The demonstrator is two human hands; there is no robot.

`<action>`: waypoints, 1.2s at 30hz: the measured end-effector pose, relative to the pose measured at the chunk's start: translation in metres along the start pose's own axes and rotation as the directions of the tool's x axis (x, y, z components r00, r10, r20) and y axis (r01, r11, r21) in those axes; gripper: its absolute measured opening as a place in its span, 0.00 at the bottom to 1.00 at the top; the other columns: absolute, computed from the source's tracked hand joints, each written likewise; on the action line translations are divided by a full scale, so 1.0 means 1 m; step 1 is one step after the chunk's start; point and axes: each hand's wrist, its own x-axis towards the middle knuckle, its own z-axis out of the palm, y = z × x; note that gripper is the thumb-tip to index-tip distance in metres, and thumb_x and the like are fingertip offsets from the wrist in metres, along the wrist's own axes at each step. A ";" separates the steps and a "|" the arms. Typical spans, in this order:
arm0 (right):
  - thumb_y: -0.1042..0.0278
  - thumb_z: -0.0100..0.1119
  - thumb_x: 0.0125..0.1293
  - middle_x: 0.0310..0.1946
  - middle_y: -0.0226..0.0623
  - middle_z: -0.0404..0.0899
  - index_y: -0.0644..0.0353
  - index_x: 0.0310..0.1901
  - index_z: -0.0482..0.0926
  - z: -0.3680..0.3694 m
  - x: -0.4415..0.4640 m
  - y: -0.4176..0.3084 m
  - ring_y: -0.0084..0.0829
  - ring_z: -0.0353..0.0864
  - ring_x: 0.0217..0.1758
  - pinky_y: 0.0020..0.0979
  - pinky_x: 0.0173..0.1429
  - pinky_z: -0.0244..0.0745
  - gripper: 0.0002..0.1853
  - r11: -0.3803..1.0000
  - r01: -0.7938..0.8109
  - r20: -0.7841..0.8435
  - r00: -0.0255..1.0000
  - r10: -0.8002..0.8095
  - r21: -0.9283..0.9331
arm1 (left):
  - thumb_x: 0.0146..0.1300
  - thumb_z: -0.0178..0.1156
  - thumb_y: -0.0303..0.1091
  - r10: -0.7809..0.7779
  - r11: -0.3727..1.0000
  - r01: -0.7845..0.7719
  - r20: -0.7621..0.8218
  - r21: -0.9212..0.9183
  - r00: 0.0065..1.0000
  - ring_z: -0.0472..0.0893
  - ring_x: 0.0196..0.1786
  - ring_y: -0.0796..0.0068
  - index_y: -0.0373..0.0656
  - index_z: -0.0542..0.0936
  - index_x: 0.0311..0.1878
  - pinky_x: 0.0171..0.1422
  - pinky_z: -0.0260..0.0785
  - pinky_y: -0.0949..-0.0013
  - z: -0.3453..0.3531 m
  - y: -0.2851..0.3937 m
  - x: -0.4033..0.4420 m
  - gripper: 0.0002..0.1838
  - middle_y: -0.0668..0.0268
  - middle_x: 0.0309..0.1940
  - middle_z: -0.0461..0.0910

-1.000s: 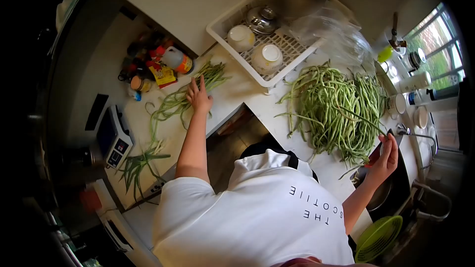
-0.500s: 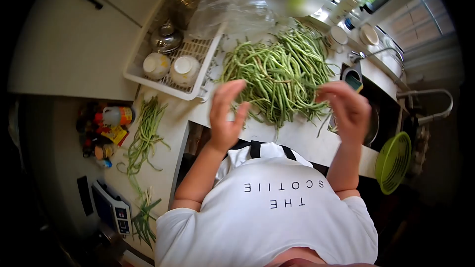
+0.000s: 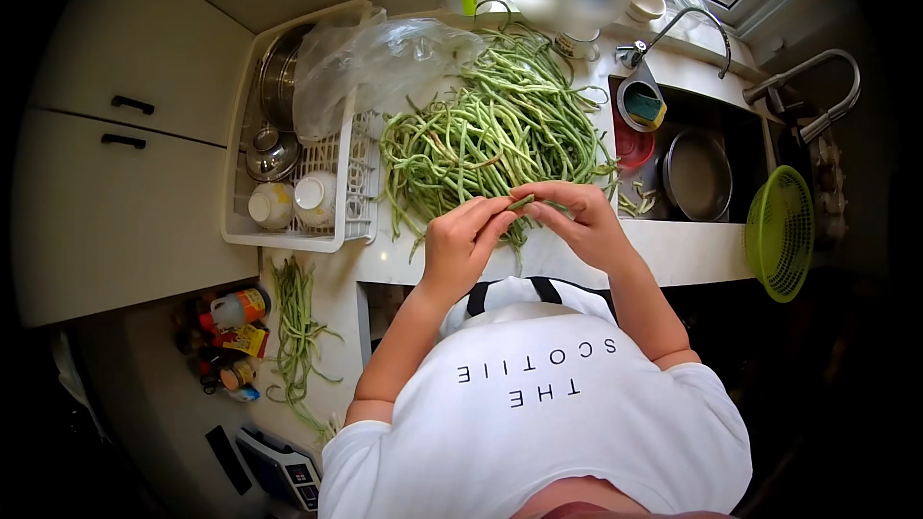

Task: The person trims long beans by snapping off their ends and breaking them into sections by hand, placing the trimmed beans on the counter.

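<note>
A large tangled heap of long green beans [image 3: 495,120] covers the counter in front of me. At its near edge my left hand [image 3: 463,242] and my right hand [image 3: 583,224] almost meet. Thumb and fingers of both are pinched closed on one long bean [image 3: 520,203], whose end shows between the fingertips. The rest of that bean is partly hidden by the fingers and blends with the heap.
To the left stands a white dish rack [image 3: 332,244] with bowls and a plastic bag [image 3: 385,62]. A smaller bunch of beans [image 3: 298,327] lies on the side counter. On the right are a sink with a metal pan [image 3: 697,176] and a green colander [image 3: 780,234].
Both hands, apart and blurred before, have come together at the heap's near edge and now pinch a long bean. The view has also shifted, showing more of the sink.
</note>
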 end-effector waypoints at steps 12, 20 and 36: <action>0.71 0.63 0.59 0.28 0.36 0.78 0.60 0.35 0.79 -0.003 0.005 0.006 0.39 0.79 0.35 0.37 0.45 0.72 0.05 0.552 0.453 0.328 0.891 -0.315 -0.700 | 0.62 0.64 0.34 0.079 0.876 -0.173 0.221 0.450 0.972 0.80 0.25 0.60 0.44 0.85 0.38 0.28 0.70 0.62 -0.007 0.005 0.003 0.06 0.63 0.26 0.81; 0.73 0.65 0.57 0.31 0.37 0.79 0.62 0.40 0.80 0.003 0.003 0.019 0.40 0.79 0.39 0.38 0.47 0.74 0.09 0.523 0.426 0.388 0.902 -0.187 -0.738 | 0.58 0.64 0.34 -0.033 0.882 -0.080 0.228 0.465 0.973 0.80 0.24 0.61 0.42 0.84 0.33 0.28 0.70 0.61 -0.006 0.000 -0.001 0.07 0.62 0.25 0.82; 0.75 0.65 0.61 0.48 0.42 0.83 0.60 0.54 0.80 -0.091 -0.003 0.016 0.38 0.84 0.48 0.35 0.52 0.77 0.18 0.579 -0.121 -0.404 0.827 -0.390 -0.806 | 0.70 0.60 0.27 -0.188 0.934 0.158 -0.063 -0.321 0.980 0.85 0.32 0.73 0.34 0.80 0.45 0.38 0.78 0.72 -0.020 0.005 -0.004 0.07 0.58 0.36 0.86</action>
